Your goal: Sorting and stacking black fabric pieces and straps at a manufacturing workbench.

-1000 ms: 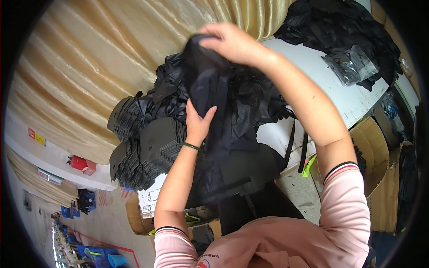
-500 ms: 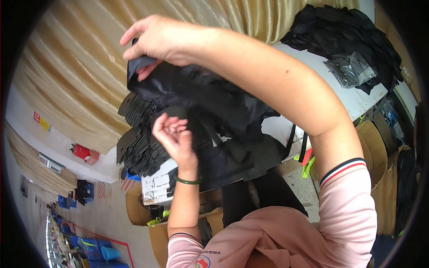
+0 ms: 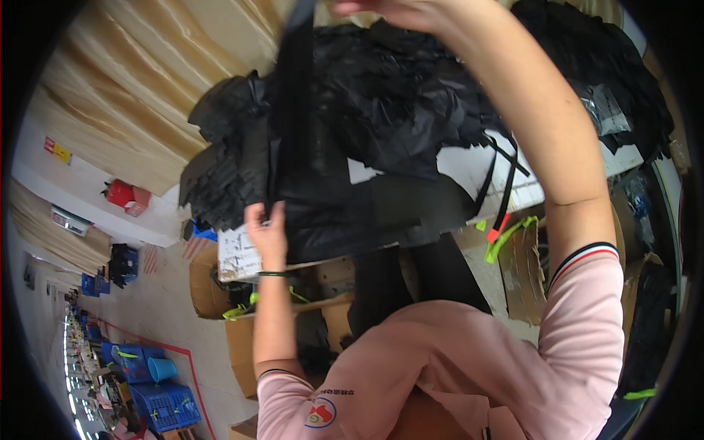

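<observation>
A long black fabric piece point(image 3: 293, 110) is stretched upright over the table, its upper end running out of the top of the view. My right hand point(image 3: 389, 9) is raised at the top edge, partly cut off, beside that upper end; its fingers look closed on the fabric, though the grip itself is out of sight. Lower down, my left hand point(image 3: 265, 233) pinches the fabric's lower edge between thumb and fingers, just above the table's front left corner. More black fabric point(image 3: 367, 213) lies flat along the front edge, to the right of my left hand.
Stacked black cut pieces point(image 3: 220, 176) sit on the white table's point(image 3: 539, 192) left end. A big heap of black fabric point(image 3: 389, 88) covers the back. Clear plastic bags point(image 3: 605, 110) rest at right. Cardboard boxes point(image 3: 524, 271) stand below, and a curtain point(image 3: 139, 88) hangs behind.
My right hand has risen and moved right, drawing the fabric up into a tall strip. My left hand, loosely curled before, has moved down and closed on the fabric's edge.
</observation>
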Action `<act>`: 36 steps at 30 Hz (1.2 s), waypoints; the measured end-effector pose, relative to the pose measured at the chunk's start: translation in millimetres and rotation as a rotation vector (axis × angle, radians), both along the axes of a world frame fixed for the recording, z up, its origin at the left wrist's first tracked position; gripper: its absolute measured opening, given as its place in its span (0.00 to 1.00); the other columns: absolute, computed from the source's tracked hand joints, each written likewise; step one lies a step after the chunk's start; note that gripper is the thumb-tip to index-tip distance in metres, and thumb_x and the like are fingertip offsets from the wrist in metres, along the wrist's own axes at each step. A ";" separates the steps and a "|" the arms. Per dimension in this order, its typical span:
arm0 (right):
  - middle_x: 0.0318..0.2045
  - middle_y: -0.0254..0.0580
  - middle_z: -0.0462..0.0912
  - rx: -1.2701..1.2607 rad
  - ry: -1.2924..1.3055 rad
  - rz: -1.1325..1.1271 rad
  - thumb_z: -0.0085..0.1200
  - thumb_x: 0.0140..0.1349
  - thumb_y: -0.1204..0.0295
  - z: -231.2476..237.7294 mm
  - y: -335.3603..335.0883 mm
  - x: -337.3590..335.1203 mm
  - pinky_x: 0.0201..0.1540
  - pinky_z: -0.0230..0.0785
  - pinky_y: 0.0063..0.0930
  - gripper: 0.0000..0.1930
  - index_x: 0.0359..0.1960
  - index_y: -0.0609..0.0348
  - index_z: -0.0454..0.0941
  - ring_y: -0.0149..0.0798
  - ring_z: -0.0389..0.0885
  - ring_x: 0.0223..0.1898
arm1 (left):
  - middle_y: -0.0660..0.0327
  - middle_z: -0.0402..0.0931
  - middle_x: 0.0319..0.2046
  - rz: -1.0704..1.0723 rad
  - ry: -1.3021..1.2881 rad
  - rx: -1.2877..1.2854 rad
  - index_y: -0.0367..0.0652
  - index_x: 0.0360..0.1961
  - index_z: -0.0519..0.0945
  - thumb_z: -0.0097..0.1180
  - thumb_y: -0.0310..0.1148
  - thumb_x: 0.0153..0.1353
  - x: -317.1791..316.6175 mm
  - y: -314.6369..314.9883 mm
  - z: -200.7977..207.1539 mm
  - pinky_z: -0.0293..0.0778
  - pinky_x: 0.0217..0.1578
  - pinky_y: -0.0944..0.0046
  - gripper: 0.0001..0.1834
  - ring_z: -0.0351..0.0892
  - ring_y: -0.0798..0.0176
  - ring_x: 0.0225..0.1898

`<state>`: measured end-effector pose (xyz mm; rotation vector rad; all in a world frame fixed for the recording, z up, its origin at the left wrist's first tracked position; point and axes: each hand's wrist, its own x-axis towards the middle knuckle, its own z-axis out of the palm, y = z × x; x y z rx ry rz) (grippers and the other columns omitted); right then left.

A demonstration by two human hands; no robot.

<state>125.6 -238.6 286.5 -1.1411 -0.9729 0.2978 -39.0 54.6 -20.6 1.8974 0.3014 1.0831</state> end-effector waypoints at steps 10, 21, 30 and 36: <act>0.27 0.26 0.74 -0.671 0.373 -0.282 0.56 0.60 0.79 -300.1 -125.0 -0.2 0.16 0.60 0.14 0.14 0.47 0.56 0.75 0.18 0.66 0.20 | 0.52 0.76 0.34 -0.037 0.530 0.779 0.40 0.35 0.77 0.57 0.14 0.36 -82.2 72.1 -21.0 0.70 0.45 0.52 0.21 0.75 0.45 0.41; 0.29 0.28 0.76 -0.761 0.203 -0.487 0.58 0.57 0.83 -402.8 -148.3 -15.1 0.38 0.65 0.18 0.12 0.43 0.60 0.76 0.23 0.69 0.32 | 0.54 0.80 0.39 -0.275 0.889 0.657 0.41 0.39 0.80 0.56 0.14 0.41 -72.0 74.0 -60.7 0.71 0.49 0.55 0.20 0.78 0.48 0.44; 0.35 0.38 0.82 -0.734 0.136 -0.673 0.57 0.58 0.82 -396.0 -154.7 -23.4 0.44 0.68 0.20 0.12 0.44 0.60 0.76 0.28 0.77 0.38 | 0.59 0.75 0.39 -0.117 0.627 0.923 0.48 0.41 0.84 0.56 0.13 0.34 -64.5 59.7 -35.9 0.68 0.50 0.56 0.29 0.72 0.52 0.45; 0.56 0.48 0.72 -0.980 -0.717 -0.656 0.63 0.52 0.69 -363.1 -126.8 -56.6 0.61 0.60 0.42 0.22 0.50 0.56 0.76 0.48 0.67 0.60 | 0.57 0.76 0.41 -0.331 0.828 0.868 0.46 0.44 0.83 0.62 0.16 0.37 -71.0 66.8 -62.5 0.68 0.51 0.55 0.27 0.74 0.51 0.45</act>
